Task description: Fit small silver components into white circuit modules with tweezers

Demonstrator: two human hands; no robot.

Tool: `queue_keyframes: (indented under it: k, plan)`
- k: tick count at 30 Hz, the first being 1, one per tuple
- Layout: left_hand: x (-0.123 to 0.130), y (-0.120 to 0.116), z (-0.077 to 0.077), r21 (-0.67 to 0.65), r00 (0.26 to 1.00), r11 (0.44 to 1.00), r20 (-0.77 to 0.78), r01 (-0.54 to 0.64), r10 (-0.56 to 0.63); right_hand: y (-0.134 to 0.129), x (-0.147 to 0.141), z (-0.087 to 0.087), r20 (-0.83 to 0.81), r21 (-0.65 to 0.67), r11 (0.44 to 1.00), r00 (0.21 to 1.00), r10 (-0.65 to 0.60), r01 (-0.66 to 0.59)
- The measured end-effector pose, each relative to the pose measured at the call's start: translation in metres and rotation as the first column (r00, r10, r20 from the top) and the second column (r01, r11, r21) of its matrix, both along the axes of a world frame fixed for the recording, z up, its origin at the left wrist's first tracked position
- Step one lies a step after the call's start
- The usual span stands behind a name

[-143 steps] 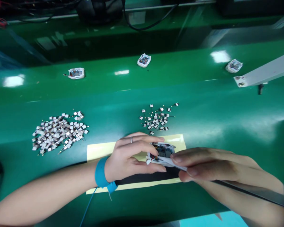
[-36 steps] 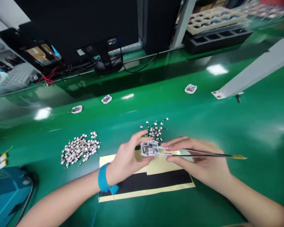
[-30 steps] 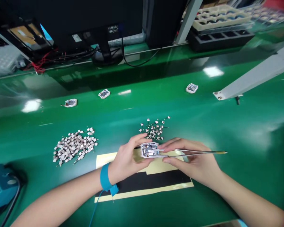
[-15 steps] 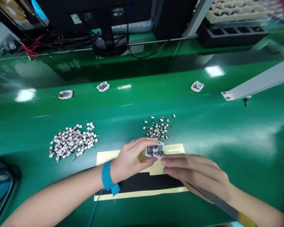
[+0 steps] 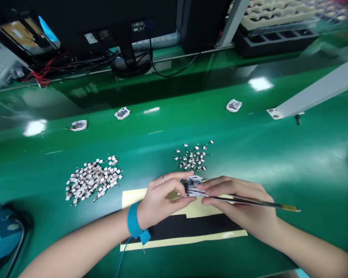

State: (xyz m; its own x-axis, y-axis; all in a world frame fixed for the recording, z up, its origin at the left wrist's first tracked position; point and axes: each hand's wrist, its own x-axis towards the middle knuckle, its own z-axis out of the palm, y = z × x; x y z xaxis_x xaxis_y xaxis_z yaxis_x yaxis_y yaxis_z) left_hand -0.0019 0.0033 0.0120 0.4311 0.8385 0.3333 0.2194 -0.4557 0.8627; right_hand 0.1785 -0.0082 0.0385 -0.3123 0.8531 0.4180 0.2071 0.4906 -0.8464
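My left hand (image 5: 159, 197), with a blue wrist strap (image 5: 133, 220), is closed around the left side of a small white case with a circuit board (image 5: 193, 181) in it. From the right, my right hand (image 5: 240, 197) grips a pair of metal tweezers (image 5: 243, 200) with a yellow end. The tweezer tips reach over the lower part of the case, and the right fingertips touch its right edge. What lies between the tips, if anything, is too small to tell. Beyond the case lies a loose group of small white-and-black parts (image 5: 193, 158).
A bigger pile of like parts (image 5: 92, 179) lies to the left. Three more white cases, one of them the right-hand case (image 5: 234, 105), sit farther back. Below my hands is a yellow-and-black mat (image 5: 185, 227). A grey metal bracket (image 5: 310, 90) slants in from the right.
My right hand has turned, so the tweezers now lie nearly level with their tips over the case. The left hand keeps its hold. The view has shifted slightly.
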Motion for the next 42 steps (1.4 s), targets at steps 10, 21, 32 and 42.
queue_keyframes:
  k: [10, 21, 32, 42]
  plan:
    - [0.0, 0.0, -0.004, -0.05, 0.998, 0.999, 0.054, -0.01, 0.013, -0.001, -0.002, -0.007, -0.163, -0.182, 0.98, 0.98, -0.115, 0.084]
    - [0.0, -0.001, -0.005, -0.037, 0.999, 0.999, 0.034, -0.01, 0.011, 0.003, 0.0, -0.007, -0.18, -0.315, 0.949, 0.983, -0.044, -0.015]
    - [-0.001, 0.001, -0.005, -0.027, 0.994, 1.0, 0.114, -0.003, 0.006, -0.002, 0.0, -0.006, -0.318, -0.362, 0.932, 0.942, -0.105, -0.018]
    - [-0.002, 0.0, -0.004, -0.052, 0.989, 0.999, 0.149, 0.015, -0.008, -0.002, 0.005, 0.003, -0.188, -0.104, 0.986, 0.977, 0.106, -0.127]
